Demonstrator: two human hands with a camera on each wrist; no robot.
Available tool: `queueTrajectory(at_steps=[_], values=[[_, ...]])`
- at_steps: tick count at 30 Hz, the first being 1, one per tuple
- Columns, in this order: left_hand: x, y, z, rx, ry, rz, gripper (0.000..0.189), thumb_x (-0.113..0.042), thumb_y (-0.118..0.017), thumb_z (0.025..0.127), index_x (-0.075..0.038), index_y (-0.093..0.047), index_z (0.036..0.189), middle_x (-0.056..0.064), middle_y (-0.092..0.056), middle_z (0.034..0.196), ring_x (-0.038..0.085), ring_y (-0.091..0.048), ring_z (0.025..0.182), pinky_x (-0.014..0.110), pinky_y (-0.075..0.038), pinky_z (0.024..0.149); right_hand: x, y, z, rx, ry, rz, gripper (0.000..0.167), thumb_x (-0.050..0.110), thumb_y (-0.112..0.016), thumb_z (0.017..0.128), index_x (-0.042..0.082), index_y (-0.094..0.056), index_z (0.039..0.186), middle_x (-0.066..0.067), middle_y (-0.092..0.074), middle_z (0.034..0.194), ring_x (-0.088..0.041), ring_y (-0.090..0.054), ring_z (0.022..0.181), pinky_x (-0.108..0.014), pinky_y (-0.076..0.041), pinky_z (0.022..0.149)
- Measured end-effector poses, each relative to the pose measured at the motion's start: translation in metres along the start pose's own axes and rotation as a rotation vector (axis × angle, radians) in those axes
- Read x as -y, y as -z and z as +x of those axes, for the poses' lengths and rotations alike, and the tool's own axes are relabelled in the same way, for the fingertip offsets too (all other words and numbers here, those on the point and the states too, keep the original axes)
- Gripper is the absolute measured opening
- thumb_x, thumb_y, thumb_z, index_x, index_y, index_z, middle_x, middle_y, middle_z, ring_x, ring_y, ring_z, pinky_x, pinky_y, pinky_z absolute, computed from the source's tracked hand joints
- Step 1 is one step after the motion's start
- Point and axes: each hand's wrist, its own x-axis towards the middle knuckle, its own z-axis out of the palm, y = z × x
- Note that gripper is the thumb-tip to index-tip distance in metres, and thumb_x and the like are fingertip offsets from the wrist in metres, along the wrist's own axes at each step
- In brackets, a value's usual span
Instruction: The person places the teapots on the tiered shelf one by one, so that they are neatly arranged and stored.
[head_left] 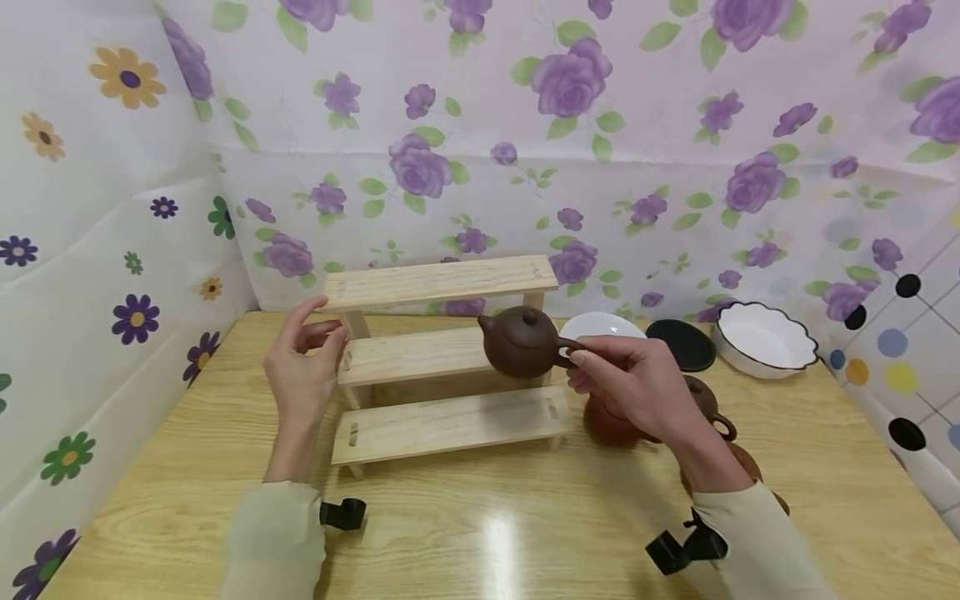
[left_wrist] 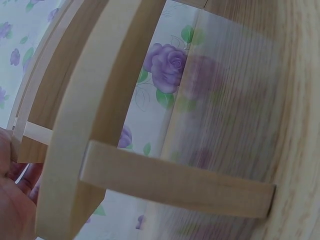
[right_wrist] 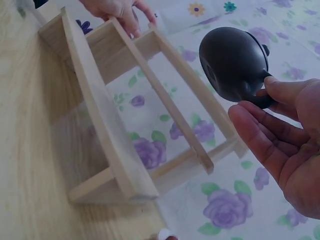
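A dark brown teapot point(head_left: 521, 343) is held up by its handle between the thumb and fingers of my right hand point(head_left: 637, 375). It hangs above and in front of the right part of the middle shelf, spout to the left. Beneath it stands a three-tier wooden shelf rack point(head_left: 450, 427). My left hand point(head_left: 303, 362) grips the rack's left end, index finger at the top shelf and thumb by the middle one. In the right wrist view, the teapot point(right_wrist: 232, 62) is tilted within the frame, its handle pinched. Rack boards point(left_wrist: 80, 115) hide much of the left hand in the left wrist view.
Right of the rack, partly behind my right hand and forearm, are a reddish teapot point(head_left: 611, 421), a brown teapot point(head_left: 701, 396) and another brown piece point(head_left: 742, 462). Farther back stand a white bowl point(head_left: 600, 323), a black round dish point(head_left: 681, 344) and a white scalloped dish point(head_left: 765, 335).
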Motion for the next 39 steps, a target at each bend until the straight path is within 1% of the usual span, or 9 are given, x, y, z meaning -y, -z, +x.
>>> queueTrajectory(at_steps=[3, 5, 11, 16, 21, 28, 30, 35, 39], values=[[0.0, 0.0, 0.0, -0.001, -0.01, 0.005, 0.045, 0.004, -0.079, 0.091, -0.015, -0.075, 0.131, 0.019, -0.08, 0.095, -0.005, -0.068, 0.075, 0.011, -0.048, 0.057, 0.004, -0.006, 0.013, 0.013, 0.014, 0.015, 0.026, 0.017, -0.068, 0.105, -0.001, -0.076, 0.123, -0.018, -0.079, 0.096, -0.015, -0.079, 0.083, -0.03, -0.066, 0.08], [0.0, 0.0, 0.0, -0.003, -0.011, 0.008, 0.044, 0.004, -0.078, 0.091, -0.015, -0.075, 0.131, 0.024, -0.079, 0.097, -0.005, -0.067, 0.074, 0.011, -0.047, 0.056, 0.006, -0.01, 0.022, 0.023, 0.009, 0.023, 0.027, 0.019, -0.067, 0.106, 0.0, -0.076, 0.124, -0.018, -0.078, 0.097, -0.015, -0.079, 0.084, -0.03, -0.065, 0.081], [0.001, 0.0, 0.0, 0.006, -0.019, 0.007, 0.043, 0.003, -0.078, 0.092, -0.016, -0.075, 0.131, 0.024, -0.079, 0.097, -0.005, -0.067, 0.074, 0.011, -0.046, 0.054, 0.015, -0.021, 0.051, 0.077, -0.005, 0.033, 0.031, 0.024, -0.066, 0.107, 0.003, -0.075, 0.128, -0.017, -0.078, 0.101, -0.018, -0.078, 0.087, -0.033, -0.066, 0.083], [0.001, 0.0, 0.001, 0.011, -0.014, 0.004, 0.043, 0.0, -0.079, 0.092, -0.017, -0.075, 0.132, 0.025, -0.078, 0.098, -0.005, -0.067, 0.074, 0.011, -0.044, 0.053, 0.027, -0.033, 0.08, 0.134, 0.047, 0.047, 0.03, 0.018, -0.066, 0.107, -0.001, -0.074, 0.128, -0.021, -0.078, 0.102, -0.017, -0.078, 0.083, -0.034, -0.066, 0.081], [0.001, 0.002, 0.001, 0.011, -0.004, 0.004, 0.043, 0.0, -0.079, 0.092, -0.018, -0.075, 0.131, 0.025, -0.079, 0.098, -0.005, -0.067, 0.074, 0.011, -0.046, 0.054, 0.038, -0.049, 0.107, 0.175, 0.091, 0.101, 0.028, 0.013, -0.066, 0.106, -0.004, -0.074, 0.126, -0.027, -0.077, 0.102, -0.018, -0.078, 0.08, -0.036, -0.066, 0.078], [0.001, 0.003, 0.0, 0.01, 0.006, 0.015, 0.043, 0.001, -0.079, 0.092, -0.017, -0.075, 0.131, 0.024, -0.079, 0.097, -0.005, -0.067, 0.073, 0.011, -0.046, 0.054, 0.048, -0.07, 0.14, 0.187, 0.14, 0.023, 0.025, 0.018, -0.067, 0.106, 0.0, -0.079, 0.12, -0.017, -0.078, 0.093, -0.031, -0.077, 0.082, -0.034, -0.065, 0.073], [0.002, 0.003, 0.0, 0.01, 0.006, 0.017, 0.043, 0.001, -0.079, 0.092, -0.017, -0.075, 0.131, 0.023, -0.079, 0.097, -0.005, -0.068, 0.073, 0.011, -0.046, 0.054, 0.051, -0.076, 0.147, 0.194, 0.144, -0.002, 0.025, 0.019, -0.066, 0.106, 0.001, -0.079, 0.118, -0.016, -0.079, 0.092, -0.03, -0.077, 0.081, -0.033, -0.065, 0.072], [0.004, 0.003, 0.002, 0.007, -0.004, 0.018, 0.043, 0.001, -0.079, 0.091, -0.017, -0.075, 0.13, 0.023, -0.079, 0.096, -0.005, -0.068, 0.074, 0.011, -0.046, 0.055, 0.059, -0.091, 0.162, 0.204, 0.132, -0.023, 0.025, 0.02, -0.067, 0.106, 0.001, -0.08, 0.116, -0.015, -0.079, 0.091, -0.021, -0.076, 0.078, -0.032, -0.065, 0.071], [0.004, 0.004, 0.001, 0.009, -0.012, 0.012, 0.041, 0.0, -0.079, 0.092, -0.015, -0.075, 0.13, 0.024, -0.079, 0.096, -0.006, -0.067, 0.074, 0.011, -0.048, 0.058, 0.062, -0.106, 0.169, 0.214, 0.096, -0.003, 0.023, 0.019, -0.069, 0.105, 0.0, -0.08, 0.114, -0.015, -0.079, 0.087, -0.024, -0.077, 0.075, -0.037, -0.065, 0.067]])
